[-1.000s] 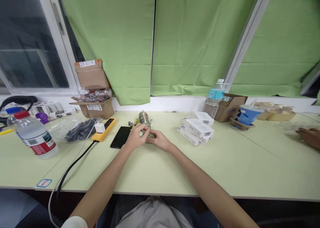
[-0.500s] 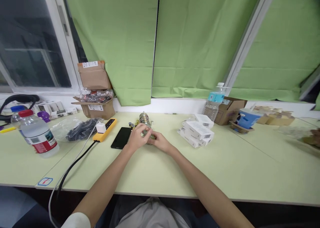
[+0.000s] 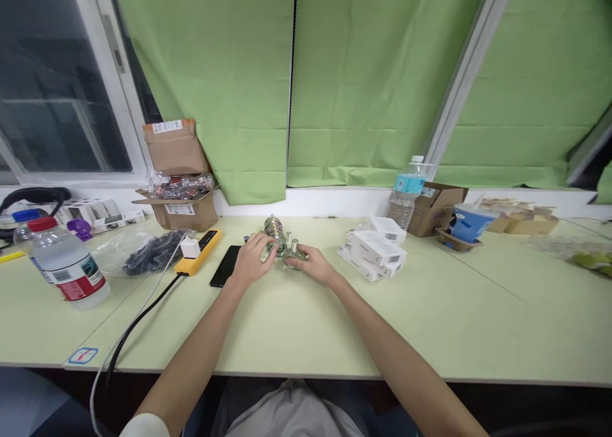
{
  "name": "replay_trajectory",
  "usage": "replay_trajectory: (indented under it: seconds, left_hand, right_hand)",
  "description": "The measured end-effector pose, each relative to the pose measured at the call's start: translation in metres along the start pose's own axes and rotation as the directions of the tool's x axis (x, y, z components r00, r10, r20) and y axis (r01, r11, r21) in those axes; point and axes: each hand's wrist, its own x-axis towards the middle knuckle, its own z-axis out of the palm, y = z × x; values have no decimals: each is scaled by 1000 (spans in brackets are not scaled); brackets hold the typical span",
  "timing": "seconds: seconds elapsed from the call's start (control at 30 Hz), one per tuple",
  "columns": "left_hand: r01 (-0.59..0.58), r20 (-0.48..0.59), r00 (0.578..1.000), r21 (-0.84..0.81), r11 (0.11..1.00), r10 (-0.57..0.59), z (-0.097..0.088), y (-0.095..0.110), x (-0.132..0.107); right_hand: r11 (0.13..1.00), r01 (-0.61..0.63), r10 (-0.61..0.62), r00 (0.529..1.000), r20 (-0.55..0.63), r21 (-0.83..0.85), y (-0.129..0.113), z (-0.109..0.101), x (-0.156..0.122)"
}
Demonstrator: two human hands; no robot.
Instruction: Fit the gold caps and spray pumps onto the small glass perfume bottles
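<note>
A shiny ribbed cylinder (image 3: 274, 227), silvery and gold, lies on the table before me with its round end toward me. At its left side, my left hand (image 3: 253, 258) grips the near end with thumb and fingers. My right hand (image 3: 314, 265) is closed on a small round, glassy-looking disc-shaped piece (image 3: 292, 256), just right of the cylinder. Close above that piece stand short silvery posts (image 3: 294, 243); whether they belong to it I cannot tell. A black phone (image 3: 224, 268) lies left of my left hand, which partly covers it.
Left of the phone is a yellow power strip (image 3: 203, 252) with a white charger (image 3: 190, 248) and trailing cables. A red-capped bottle (image 3: 71, 268) stands farther left. White boxes (image 3: 375, 249) are stacked to the right, with a clear bottle (image 3: 406, 198) and open carton (image 3: 437, 210) behind.
My right hand has shifted slightly right, and the round piece now shows apart from the cylinder's near end. My left hand has moved slightly left, and the view has shifted a little.
</note>
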Motion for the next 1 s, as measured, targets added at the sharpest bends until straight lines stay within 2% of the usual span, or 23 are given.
replay_trajectory:
  seconds: [0.23,0.43,0.63,0.8,1.0]
  left_hand:
    - [143,85,985,100,985,-152,19,-16,-4]
    - [212,153,961,121,970,-229,36,-17,-6]
    - [230,133,960,127,965,-246,40,-16,-3]
    - [284,137,944,120,951,-299,45,-16,0]
    - [288,201,934,64,955,-295,40,-18,1]
  right_hand:
    - [988,-69,51,991,-127,-140,27,-20,5]
    - [982,-66,26,976,-217,-179,42,-17,8]
    - [966,-50,-26,957,-290,-254,54,-15,12]
    - [945,-29,-75,950,-302,-326,65,-19,17]
    - [930,29,-117,968,-221,-366,73,-23,19]
